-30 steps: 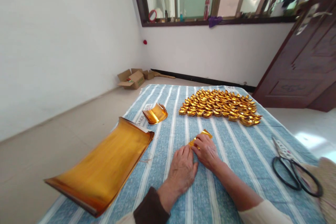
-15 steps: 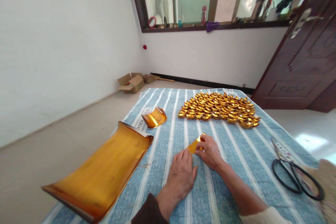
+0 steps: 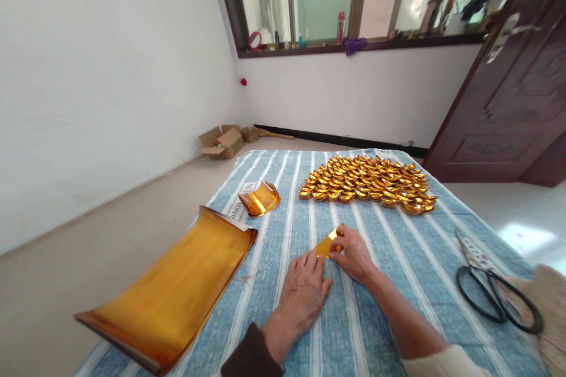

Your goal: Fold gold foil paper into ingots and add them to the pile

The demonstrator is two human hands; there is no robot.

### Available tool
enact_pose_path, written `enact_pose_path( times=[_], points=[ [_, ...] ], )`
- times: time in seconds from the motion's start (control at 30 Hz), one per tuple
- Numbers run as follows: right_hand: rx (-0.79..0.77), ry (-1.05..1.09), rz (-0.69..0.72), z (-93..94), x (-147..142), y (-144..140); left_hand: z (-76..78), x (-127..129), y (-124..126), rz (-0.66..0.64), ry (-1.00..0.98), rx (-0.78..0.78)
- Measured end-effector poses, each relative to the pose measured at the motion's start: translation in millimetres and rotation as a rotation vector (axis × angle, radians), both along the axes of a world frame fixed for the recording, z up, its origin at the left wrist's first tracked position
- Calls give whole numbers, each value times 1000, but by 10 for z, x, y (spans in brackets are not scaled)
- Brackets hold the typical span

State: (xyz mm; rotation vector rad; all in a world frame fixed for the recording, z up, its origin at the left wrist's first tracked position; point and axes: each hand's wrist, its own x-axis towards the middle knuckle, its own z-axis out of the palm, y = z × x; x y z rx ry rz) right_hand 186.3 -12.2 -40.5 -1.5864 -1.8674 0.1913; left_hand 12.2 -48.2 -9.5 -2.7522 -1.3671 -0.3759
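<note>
at my view's five o'clock: gold foil (image 3: pixel 326 246); i judge it light, crisp, slippery, best held by edges. right hand (image 3: pixel 354 253): fingers pinching its edge. left hand (image 3: pixel 304 288): fingers extended, touching near end.

1. Soft daylight is coming through the windows (image 3: pixel 325 3) beyond the hands (image 3: pixel 304 287).
2. Glare is whitening the floor (image 3: pixel 526 237) well right of them.
3. Gold paper (image 3: pixel 327 242) at the hands is catching a highlight; gold pieces (image 3: pixel 367 179) beyond are glinting.
4. Wide-angle distortion is slanting the door (image 3: pixel 504 88), right of the hands; fine detail is looking soft.
</note>
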Motion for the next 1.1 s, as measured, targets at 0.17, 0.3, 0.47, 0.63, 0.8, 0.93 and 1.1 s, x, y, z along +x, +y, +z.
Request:
enact_pose_path(
  times=[0.17, 0.3, 0.47, 0.63, 0.8, 0.93, 1.1],
  points=[
    [8, 25, 6, -5, 3, 7, -64, -92, 28, -28, 13, 26],
    [-16, 39, 15, 10, 8, 13, -106, -183, 42, -20, 19, 42],
    [-38, 54, 25, 33, 18, 16, -87, -270, 39, 18, 65, 50],
    [-62, 59, 26, 46, 19, 10, -19, -294, 40, 43, 102, 20],
    [-80, 68, 1, 52, 24, 15, 24, -195, 0, 128, 116, 13],
    [-154, 67, 17, 75, 32, 25, 35, 21, -70, 55, 57, -83],
    [-200, 75, 8, 104, 24, 16, -25, 175, -57, 57, 33, -240]
  ],
)
